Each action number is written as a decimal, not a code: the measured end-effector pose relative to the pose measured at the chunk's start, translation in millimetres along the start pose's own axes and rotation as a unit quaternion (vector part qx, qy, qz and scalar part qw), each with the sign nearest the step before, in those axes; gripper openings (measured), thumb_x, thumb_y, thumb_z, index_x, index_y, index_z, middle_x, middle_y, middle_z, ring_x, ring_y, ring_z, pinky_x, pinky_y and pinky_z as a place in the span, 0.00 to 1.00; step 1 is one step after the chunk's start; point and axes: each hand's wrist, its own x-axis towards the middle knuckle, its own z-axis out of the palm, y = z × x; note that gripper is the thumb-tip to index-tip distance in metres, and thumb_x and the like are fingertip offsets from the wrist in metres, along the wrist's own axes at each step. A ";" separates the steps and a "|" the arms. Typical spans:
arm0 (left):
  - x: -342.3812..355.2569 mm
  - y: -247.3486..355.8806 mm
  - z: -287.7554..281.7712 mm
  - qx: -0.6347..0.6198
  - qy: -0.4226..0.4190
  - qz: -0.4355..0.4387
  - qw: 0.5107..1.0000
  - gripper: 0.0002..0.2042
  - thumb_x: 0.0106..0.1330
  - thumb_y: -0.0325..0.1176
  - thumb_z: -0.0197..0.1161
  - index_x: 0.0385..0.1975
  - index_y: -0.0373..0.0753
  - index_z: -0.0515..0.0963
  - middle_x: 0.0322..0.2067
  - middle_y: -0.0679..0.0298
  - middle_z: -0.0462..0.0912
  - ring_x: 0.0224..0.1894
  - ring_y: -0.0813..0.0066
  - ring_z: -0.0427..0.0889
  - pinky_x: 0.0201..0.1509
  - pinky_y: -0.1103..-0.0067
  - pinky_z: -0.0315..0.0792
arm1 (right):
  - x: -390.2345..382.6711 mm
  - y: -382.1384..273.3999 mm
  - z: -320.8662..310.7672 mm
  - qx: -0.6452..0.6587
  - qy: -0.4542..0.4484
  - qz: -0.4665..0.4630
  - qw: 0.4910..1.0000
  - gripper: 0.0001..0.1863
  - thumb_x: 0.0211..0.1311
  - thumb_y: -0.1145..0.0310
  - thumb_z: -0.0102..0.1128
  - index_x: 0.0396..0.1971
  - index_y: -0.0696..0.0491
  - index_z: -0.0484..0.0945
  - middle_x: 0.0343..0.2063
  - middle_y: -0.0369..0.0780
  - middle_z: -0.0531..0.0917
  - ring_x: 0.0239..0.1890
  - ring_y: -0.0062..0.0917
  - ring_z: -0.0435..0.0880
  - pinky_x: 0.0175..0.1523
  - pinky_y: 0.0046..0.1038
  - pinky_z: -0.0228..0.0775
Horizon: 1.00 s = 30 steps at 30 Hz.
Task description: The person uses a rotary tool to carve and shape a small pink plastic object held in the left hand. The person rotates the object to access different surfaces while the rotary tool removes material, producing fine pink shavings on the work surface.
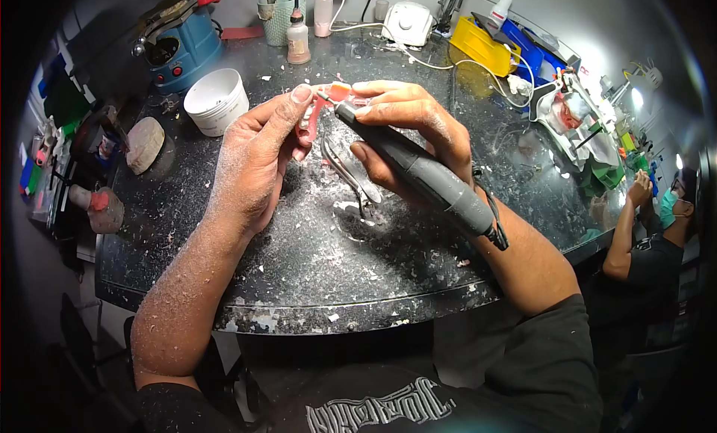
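My left hand point(258, 153), dusted with pale powder, pinches a pink denture point(311, 127) with white teeth between thumb and fingers. In my right hand point(429, 123) is a black rotary handpiece point(411, 160), gripped like a pen. Its thin tip points left and lies at the denture's upper part; whether it touches cannot be made out. The fingertips of my right hand reach the far side of the denture, and part of it is hidden behind them. Below, on the dark tabletop point(299, 261), lies a curved metal tool point(345, 170).
White and pink shavings litter the tabletop. A white tub point(216, 104) and a pale block point(146, 145) stand left, near a blue machine point(183, 52). At the back are a bottle point(299, 44), a white box point(407, 23) and a yellow bin point(478, 48). A masked person point(657, 216) sits right.
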 end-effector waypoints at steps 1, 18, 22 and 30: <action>0.3 0.4 -0.2 -0.009 -0.002 -0.002 1.000 0.16 0.81 0.46 0.62 0.44 0.38 0.86 0.28 0.74 0.78 0.31 0.88 0.72 0.35 0.88 0.65 | 1.5 -1.3 1.1 -0.001 0.008 0.006 1.000 0.22 0.49 0.78 0.81 0.46 0.54 0.84 0.44 0.42 0.89 0.54 0.42 0.89 0.60 0.38 0.81; 2.1 -2.4 -0.9 -0.064 -0.007 -0.031 0.997 0.16 0.81 0.44 0.61 0.47 0.35 0.84 0.34 0.69 0.83 0.33 0.88 0.76 0.36 0.87 0.71 | 1.7 -1.6 -0.9 -0.021 -0.017 -0.015 1.000 0.23 0.51 0.78 0.81 0.48 0.58 0.82 0.44 0.45 0.88 0.58 0.47 0.87 0.66 0.46 0.76; 2.3 -3.9 -5.6 -0.079 -0.028 -0.036 0.996 0.21 0.81 0.42 0.61 0.61 0.29 0.79 0.45 0.66 0.86 0.36 0.89 0.77 0.37 0.87 0.72 | 2.0 -2.3 -2.5 -0.005 -0.023 -0.007 1.000 0.23 0.52 0.79 0.80 0.48 0.58 0.82 0.43 0.45 0.88 0.59 0.47 0.86 0.68 0.49 0.74; -1.7 1.0 -0.9 -0.093 -0.015 -0.039 0.995 0.16 0.82 0.42 0.61 0.52 0.34 0.83 0.35 0.68 0.84 0.36 0.85 0.80 0.39 0.86 0.76 | 4.7 -6.2 -6.7 -0.002 -0.044 -0.010 0.999 0.23 0.53 0.83 0.75 0.50 0.57 0.79 0.43 0.46 0.85 0.60 0.50 0.86 0.73 0.57 0.67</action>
